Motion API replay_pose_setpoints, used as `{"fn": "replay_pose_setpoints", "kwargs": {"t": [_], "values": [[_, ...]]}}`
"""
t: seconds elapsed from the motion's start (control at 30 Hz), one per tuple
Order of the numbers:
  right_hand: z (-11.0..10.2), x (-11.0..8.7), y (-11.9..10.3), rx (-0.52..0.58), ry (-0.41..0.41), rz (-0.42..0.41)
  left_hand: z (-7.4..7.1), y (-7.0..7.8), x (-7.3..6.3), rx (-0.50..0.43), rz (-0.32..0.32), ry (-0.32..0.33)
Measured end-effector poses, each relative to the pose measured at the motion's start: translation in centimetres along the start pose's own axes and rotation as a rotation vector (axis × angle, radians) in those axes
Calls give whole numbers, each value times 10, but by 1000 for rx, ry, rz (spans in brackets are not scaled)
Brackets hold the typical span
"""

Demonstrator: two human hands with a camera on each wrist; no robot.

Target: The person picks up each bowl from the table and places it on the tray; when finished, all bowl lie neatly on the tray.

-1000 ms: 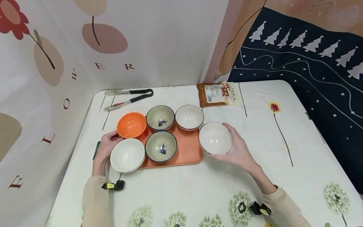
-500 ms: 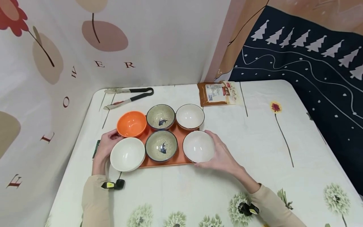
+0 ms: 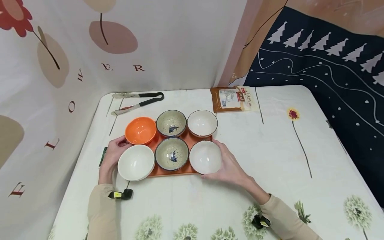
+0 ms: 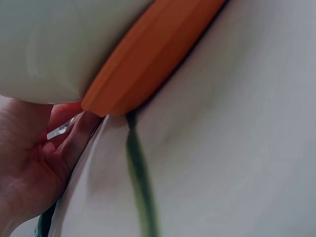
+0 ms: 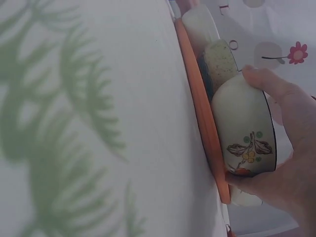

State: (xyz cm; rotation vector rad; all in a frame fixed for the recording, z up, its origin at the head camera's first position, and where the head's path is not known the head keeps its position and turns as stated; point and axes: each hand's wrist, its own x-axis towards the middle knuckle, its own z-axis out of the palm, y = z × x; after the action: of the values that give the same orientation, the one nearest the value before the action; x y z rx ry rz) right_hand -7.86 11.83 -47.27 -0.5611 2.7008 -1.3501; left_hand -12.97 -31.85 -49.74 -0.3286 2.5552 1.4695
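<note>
My right hand (image 3: 229, 166) grips a white bowl (image 3: 205, 158) with a thin dark rim, at the front right of the orange tray (image 3: 194, 137). In the right wrist view, fruit and leaves are painted on this bowl's side (image 5: 242, 118), and my thumb lies low near the tray edge. My left hand (image 3: 113, 155) holds the tray's left end, fingers curled at its edge; a plain white bowl (image 3: 136, 162) partly covers it. An orange bowl (image 3: 140, 130), two speckled fish bowls (image 3: 172, 154) and another dark-rimmed white bowl (image 3: 202, 123) stand on the tray.
Tongs with black handles (image 3: 150, 99) lie at the back left. A brown and cream food packet (image 3: 231, 99) lies behind the tray on the right. The flower-printed tablecloth (image 3: 288, 150) spreads around, with a printed curtain (image 3: 180, 50) behind.
My right hand has carried the dark-rimmed white bowl leftward and toward me, from the tray's right side onto its front right corner. My left hand stays at the tray's left end.
</note>
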Motion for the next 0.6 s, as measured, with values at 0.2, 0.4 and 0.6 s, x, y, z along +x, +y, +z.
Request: {"fn": "replay_pose_setpoints", "kwargs": {"t": [0.2,0.4,0.6], "values": [[-1,2,-1,1,-28,0,-1,1,1,-12,35,7],[-4,2,-5,-24,-37,-13,0,2,-2,-13,10,3],[-4,2,-9,-37,-56,0,1,0,-2,-7,-1,-7]]}}
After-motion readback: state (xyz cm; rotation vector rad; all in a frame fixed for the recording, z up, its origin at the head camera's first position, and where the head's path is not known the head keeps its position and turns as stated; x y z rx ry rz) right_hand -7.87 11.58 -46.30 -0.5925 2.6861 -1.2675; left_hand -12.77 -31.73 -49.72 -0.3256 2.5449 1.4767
